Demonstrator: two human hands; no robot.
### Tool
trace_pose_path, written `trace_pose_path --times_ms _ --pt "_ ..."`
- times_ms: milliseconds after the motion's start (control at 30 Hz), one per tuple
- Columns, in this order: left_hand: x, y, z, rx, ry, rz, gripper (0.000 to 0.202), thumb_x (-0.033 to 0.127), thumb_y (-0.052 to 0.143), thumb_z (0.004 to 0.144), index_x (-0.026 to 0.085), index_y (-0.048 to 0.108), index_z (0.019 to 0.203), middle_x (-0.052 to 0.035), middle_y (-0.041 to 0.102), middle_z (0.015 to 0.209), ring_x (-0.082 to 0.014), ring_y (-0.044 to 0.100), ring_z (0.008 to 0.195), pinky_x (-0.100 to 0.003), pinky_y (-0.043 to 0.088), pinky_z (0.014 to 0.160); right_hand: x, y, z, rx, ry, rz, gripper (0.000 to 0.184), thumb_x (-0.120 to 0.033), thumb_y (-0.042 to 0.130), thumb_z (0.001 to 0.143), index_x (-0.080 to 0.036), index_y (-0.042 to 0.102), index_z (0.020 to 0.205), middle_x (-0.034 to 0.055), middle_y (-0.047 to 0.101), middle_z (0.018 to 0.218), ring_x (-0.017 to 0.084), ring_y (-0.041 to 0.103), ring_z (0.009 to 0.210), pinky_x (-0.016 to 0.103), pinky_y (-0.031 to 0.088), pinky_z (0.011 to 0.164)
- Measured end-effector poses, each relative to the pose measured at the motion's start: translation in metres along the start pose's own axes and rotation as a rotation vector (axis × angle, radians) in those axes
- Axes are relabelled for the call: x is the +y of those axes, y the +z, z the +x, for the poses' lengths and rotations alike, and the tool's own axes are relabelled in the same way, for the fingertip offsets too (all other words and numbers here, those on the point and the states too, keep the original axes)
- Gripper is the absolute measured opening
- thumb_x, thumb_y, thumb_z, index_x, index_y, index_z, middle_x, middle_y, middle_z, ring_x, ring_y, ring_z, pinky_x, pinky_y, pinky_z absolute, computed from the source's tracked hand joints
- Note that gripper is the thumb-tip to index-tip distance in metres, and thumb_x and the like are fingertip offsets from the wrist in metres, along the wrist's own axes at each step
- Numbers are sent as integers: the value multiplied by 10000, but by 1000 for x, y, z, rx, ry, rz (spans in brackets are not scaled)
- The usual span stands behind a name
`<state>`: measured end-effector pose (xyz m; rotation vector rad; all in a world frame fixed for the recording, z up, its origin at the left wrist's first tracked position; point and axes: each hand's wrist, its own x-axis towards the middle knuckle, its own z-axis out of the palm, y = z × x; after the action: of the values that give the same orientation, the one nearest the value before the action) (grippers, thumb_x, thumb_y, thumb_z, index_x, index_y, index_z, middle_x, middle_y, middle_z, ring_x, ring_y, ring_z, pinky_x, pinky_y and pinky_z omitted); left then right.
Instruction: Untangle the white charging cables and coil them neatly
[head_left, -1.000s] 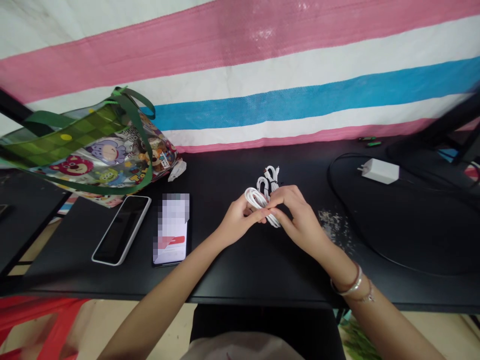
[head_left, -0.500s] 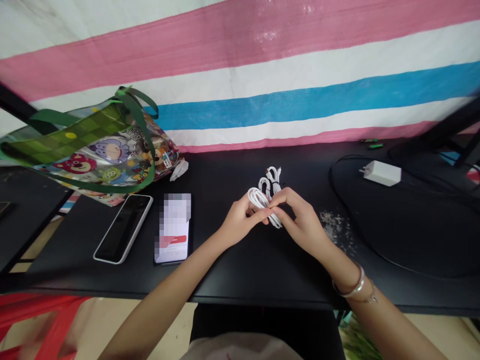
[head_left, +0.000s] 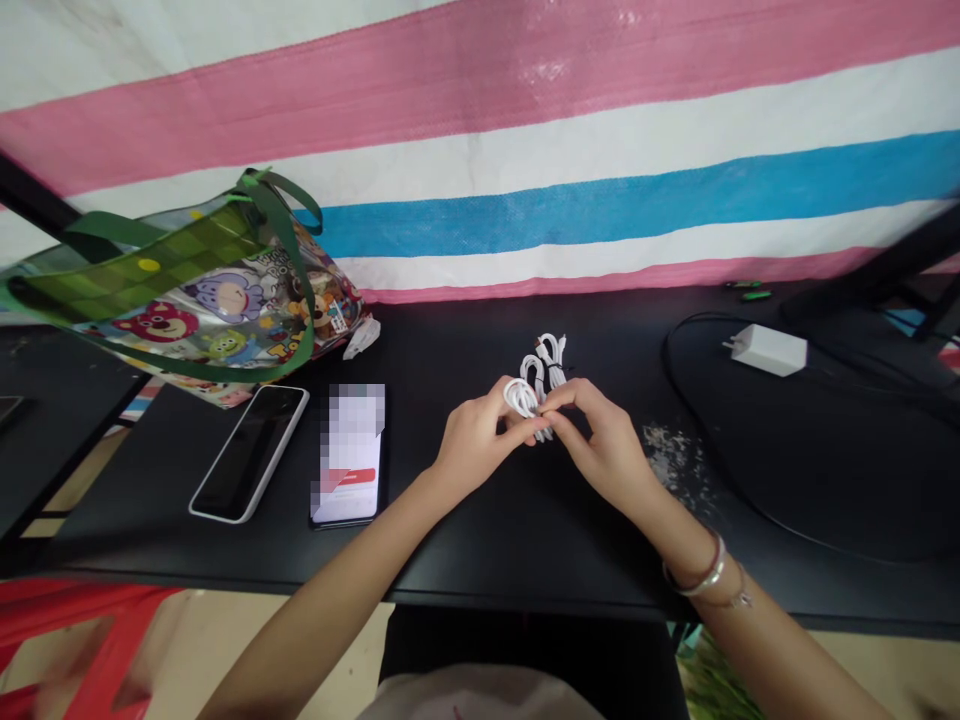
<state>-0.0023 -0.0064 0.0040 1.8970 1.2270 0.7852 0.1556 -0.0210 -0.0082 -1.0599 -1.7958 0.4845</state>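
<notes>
A bundle of white cable lies coiled in loops near the middle of the black table. My left hand pinches the left loops of it, fingers closed. My right hand meets it from the right and pinches the same bundle with thumb and forefinger. The far loops of the cable stick out beyond both hands toward the wall. Bracelets sit on my right wrist.
Left of my hands lie a lit phone and a dark phone in a white case. A cartoon-printed bag with green handles stands at the back left. A white charger with a black cord rests at the right, pale crumbs nearby.
The cable bundle has been gathered tighter: the loops that hung below my fingers are drawn in, and both hands have shifted slightly away from me.
</notes>
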Motion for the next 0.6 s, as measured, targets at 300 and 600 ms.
trace_pose_path --times_ms 300,600 --pt "0 0 -1 45 51 129 173 383 589 866 210 596 881 48 677 624 -147 642 646 -217 412 631 1 -1 1 -14 104 52 121 -219 506 871 -230 533 753 5 587 686 157 553 630 283 445 584" --pt "-8 4 -4 141 223 331 147 272 568 869 269 698 938 30 618 650 -122 561 619 -196 402 627 3 1 -1 -34 207 112 115 -282 507 874 -222 526 777 -11 528 656 135 484 555 263 397 518"
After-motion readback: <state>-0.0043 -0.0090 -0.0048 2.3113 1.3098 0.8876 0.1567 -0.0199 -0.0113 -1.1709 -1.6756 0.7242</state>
